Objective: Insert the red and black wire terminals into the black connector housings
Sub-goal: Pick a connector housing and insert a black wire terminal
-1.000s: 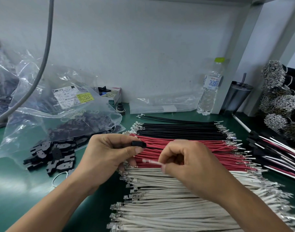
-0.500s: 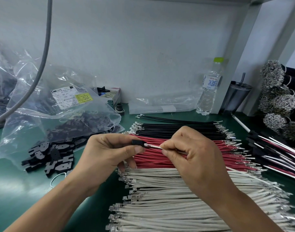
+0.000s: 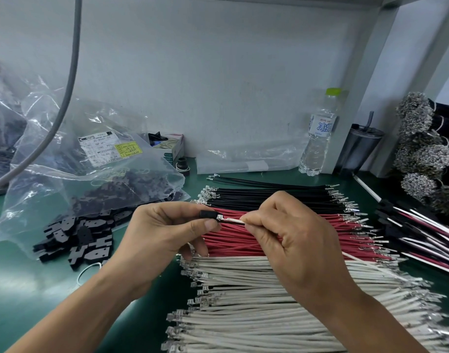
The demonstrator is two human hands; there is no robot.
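My left hand (image 3: pixel 162 233) pinches a small black connector housing (image 3: pixel 207 214) between thumb and forefinger. My right hand (image 3: pixel 292 238) pinches a white wire (image 3: pixel 232 220) near its metal terminal (image 3: pixel 220 217), whose tip sits at the housing's opening. The wire's far end trails out past my right wrist. Under both hands lie rows of black wires (image 3: pixel 269 194), red wires (image 3: pixel 233 240) and white wires (image 3: pixel 256 301) on the green mat (image 3: pixel 27 276).
Loose black housings (image 3: pixel 75 238) spill from a clear plastic bag (image 3: pixel 91 169) at the left. Assembled harnesses (image 3: pixel 421 233) lie at the right, by bundles of terminals (image 3: pixel 419 138). A water bottle (image 3: pixel 320 133) and a dark tumbler (image 3: pixel 358 149) stand at the back.
My right hand lifted the white wire from the pile and brought its terminal leftward to the opening of the housing. My left hand has stayed nearly still.
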